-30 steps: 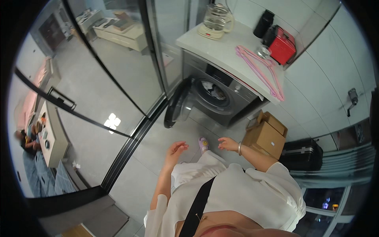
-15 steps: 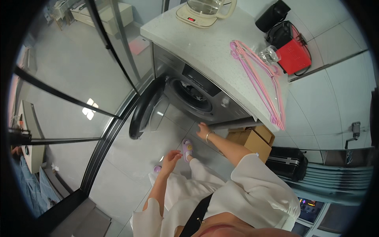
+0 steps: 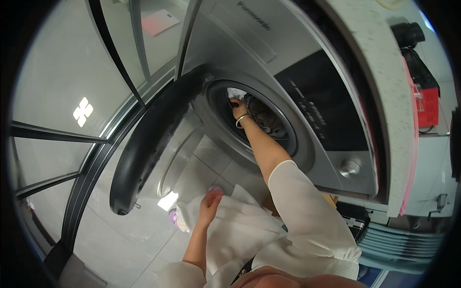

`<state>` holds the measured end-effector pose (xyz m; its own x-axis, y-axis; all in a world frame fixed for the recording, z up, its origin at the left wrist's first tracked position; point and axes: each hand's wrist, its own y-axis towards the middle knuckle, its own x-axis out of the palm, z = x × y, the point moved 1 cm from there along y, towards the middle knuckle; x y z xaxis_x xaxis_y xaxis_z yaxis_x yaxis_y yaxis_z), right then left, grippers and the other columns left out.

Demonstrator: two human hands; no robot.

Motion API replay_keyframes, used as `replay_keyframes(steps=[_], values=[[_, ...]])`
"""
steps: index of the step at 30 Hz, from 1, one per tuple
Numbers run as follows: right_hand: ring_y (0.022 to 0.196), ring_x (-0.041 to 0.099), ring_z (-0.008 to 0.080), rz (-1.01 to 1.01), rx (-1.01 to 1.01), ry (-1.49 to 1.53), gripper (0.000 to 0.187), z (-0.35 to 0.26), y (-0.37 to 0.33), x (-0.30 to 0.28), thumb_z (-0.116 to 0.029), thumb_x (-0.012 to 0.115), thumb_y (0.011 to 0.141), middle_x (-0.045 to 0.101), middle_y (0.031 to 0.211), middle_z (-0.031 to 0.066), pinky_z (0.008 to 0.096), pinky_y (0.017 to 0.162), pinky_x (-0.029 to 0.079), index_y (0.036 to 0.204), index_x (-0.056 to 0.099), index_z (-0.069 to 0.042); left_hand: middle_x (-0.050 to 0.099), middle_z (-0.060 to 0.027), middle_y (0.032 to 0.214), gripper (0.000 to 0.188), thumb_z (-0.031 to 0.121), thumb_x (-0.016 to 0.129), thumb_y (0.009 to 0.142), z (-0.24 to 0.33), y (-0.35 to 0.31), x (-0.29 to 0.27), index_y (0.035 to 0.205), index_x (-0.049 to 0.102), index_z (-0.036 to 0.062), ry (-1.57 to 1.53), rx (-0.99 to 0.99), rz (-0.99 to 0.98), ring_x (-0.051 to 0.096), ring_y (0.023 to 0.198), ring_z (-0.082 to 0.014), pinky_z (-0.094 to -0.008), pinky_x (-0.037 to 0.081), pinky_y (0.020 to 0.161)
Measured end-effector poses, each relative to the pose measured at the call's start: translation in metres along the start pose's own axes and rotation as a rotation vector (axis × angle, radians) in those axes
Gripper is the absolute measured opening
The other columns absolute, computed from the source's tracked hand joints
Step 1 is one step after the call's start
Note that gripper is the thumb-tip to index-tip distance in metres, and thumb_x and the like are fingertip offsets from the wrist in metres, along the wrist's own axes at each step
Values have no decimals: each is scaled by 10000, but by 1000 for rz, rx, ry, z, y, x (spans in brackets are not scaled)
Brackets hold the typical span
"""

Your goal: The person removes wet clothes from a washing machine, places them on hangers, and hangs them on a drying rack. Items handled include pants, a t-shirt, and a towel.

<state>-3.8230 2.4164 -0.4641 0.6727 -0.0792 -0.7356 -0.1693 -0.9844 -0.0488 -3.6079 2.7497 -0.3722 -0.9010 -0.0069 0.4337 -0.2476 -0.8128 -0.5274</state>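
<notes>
A grey front-loading washing machine (image 3: 240,57) has its round door (image 3: 144,149) swung wide to the left. My right hand (image 3: 239,110), with a bracelet at the wrist, reaches through the opening into the drum. Its fingers, partly in shadow, look apart, close to a white cloth (image 3: 235,92). Dark clothes (image 3: 264,117) lie deeper in the drum, beside my hand. Over my lap and in front of the door, my left hand (image 3: 210,205) hangs with loosely bent fingers and nothing in it.
A speckled countertop (image 3: 384,72) overhangs the machine at the right, with a pink hanger (image 3: 408,185) and a red box (image 3: 428,108) on it. A black-framed glass partition (image 3: 91,158) runs along the left. Dark luggage (image 3: 353,218) stands at the lower right.
I have leaned in toward the washing machine. My right hand has gone from in front of it into the drum. My left hand stays low and holds nothing.
</notes>
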Motion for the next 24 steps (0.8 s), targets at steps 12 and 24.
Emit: replay_keyframes(steps=[12, 24], values=[[1256, 362, 197, -386, 15, 558, 336, -61, -84, -65, -4, 481, 851, 443, 1315, 78, 291, 1048, 231, 1176, 560, -34, 617, -76, 1016, 287, 184, 544, 891, 34, -30, 0, 1119, 531, 10, -45, -27, 102, 558, 962, -142, -278, 434, 838], [1266, 324, 175, -1279, -84, 598, 389, -288, -357, -319, -149, 483, 893, 392, 1338, 106, 327, 1049, 233, 1262, 480, -28, 602, -128, 1026, 348, 239, 518, 874, 177, -97, 100, 1117, 518, -10, -595, -355, 95, 596, 915, -244, -398, 488, 773]])
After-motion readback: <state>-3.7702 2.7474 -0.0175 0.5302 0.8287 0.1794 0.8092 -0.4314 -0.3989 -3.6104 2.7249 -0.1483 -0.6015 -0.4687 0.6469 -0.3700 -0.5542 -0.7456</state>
